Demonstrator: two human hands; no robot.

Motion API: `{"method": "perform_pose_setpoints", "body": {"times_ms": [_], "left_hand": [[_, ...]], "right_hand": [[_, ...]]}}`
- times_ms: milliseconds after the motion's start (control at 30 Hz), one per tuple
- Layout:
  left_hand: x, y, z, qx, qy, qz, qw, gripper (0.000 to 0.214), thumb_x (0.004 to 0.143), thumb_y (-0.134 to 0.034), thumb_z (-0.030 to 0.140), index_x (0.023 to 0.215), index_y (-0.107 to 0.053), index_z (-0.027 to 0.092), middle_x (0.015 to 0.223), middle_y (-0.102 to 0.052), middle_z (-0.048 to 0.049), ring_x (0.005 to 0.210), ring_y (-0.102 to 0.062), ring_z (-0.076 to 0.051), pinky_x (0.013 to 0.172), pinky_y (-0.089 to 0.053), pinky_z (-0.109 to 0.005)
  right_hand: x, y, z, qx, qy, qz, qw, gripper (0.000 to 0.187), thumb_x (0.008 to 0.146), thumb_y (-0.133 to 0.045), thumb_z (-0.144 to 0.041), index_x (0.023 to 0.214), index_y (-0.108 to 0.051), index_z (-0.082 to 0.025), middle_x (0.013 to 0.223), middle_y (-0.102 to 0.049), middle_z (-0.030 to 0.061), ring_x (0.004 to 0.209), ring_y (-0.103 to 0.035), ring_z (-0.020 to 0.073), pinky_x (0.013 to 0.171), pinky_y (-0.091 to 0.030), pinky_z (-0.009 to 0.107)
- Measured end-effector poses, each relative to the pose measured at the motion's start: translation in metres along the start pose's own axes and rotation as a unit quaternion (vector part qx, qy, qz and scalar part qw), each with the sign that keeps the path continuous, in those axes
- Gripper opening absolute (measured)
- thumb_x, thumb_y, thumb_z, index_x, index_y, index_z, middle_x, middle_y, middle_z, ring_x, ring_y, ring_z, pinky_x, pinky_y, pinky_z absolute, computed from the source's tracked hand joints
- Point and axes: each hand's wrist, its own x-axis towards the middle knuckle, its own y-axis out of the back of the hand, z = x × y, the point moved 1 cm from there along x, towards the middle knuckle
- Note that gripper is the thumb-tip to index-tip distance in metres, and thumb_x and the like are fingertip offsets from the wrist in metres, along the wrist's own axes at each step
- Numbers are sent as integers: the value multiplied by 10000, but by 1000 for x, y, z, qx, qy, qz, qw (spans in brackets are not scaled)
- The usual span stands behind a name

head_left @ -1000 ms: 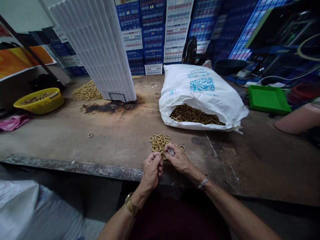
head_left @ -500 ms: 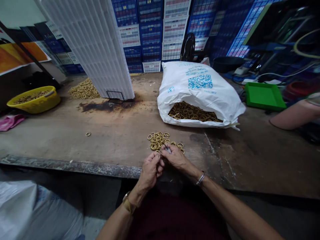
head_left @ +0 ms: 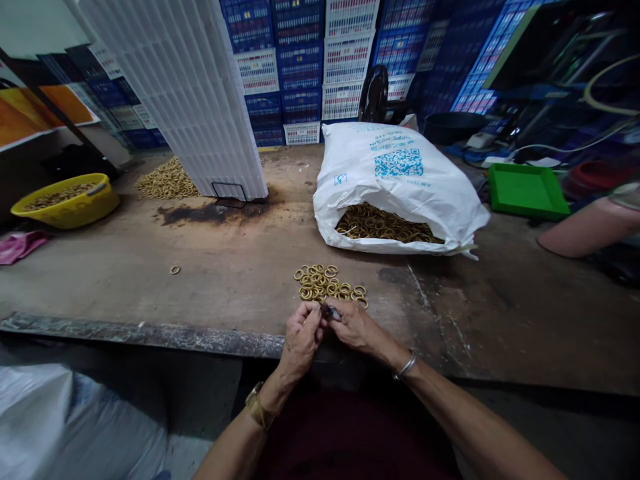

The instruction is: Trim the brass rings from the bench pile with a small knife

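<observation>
My left hand (head_left: 301,335) is closed in a pinch at the table's front edge, its thumb and forefinger on a brass-coloured ring (head_left: 317,304) that is mostly hidden. Close beside it, my right hand (head_left: 358,327) is wrapped round a small dark-and-grey tool (head_left: 331,312); its exact kind is too small to tell. The tool's dark end meets the left fingertips. Just beyond both hands lies a loose pile of brass-coloured rings (head_left: 320,283). Behind the pile, a white sack (head_left: 345,157) lies on its side, its torn mouth showing many more rings (head_left: 385,225).
One ring (head_left: 175,270) lies alone on the wooden table (head_left: 240,267). Left are a yellow basin (head_left: 75,212) of rings, a heap of rings (head_left: 167,180), a pink cloth (head_left: 21,247) and a tall white ribbed panel (head_left: 195,100). Right are a green tray (head_left: 527,190) and a pink cylinder (head_left: 575,233).
My right hand has turned and shifted slightly down, so more of the tool's dark end shows between the hands. The left hand stays nearly in place. The ring pile looks unchanged.
</observation>
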Motion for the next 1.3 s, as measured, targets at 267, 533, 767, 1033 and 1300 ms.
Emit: {"method": "perform_pose_setpoints", "body": {"times_ms": [267, 533, 767, 1033, 1300], "left_hand": [[-1, 2, -1, 13, -6, 8, 1000, 380, 714, -588, 530, 731, -486, 165, 563, -476, 55, 395, -342, -24, 378, -228, -153], [-10, 2, 6, -66, 1, 6, 998, 328, 739, -602, 474, 748, -471, 174, 575, -466, 61, 401, -349, -21, 371, -225, -140], [-17, 5, 18, -165, 45, -29, 985, 316, 730, -636, 412, 718, -460, 150, 741, -567, -3, 425, -368, -17, 355, -235, -141], [-5, 14, 8, -253, 105, -38, 961, 217, 712, -639, 296, 836, -525, 160, 699, -571, -4, 428, -397, -41, 354, -265, -147], [7, 13, 8, -292, 159, -19, 943, 239, 634, -714, 250, 719, -528, 126, 734, -568, -26, 585, -532, -83, 384, -314, -136]], "right_hand": [[0, -1, -1, -32, -1, -12, 999, 97, 716, -433, -121, 656, -470, -188, 590, -505, -18, 542, -420, 104, 531, -263, 204], [13, 4, 1, -158, -57, -2, 986, 175, 748, -420, -142, 809, -580, -181, 667, -604, 37, 580, -492, 132, 549, -254, 236], [50, 33, 44, -237, -179, 75, 952, 259, 803, -423, -231, 995, -591, -183, 768, -653, 63, 670, -557, 162, 563, -276, 236], [82, 35, 62, -211, -211, 42, 954, 261, 803, -465, -293, 1002, -590, -178, 928, -663, 83, 819, -586, 183, 626, -315, 234], [82, 34, 61, -197, -198, 55, 959, 172, 782, -458, -205, 905, -571, -165, 808, -628, 62, 711, -549, 161, 591, -297, 237]]}}
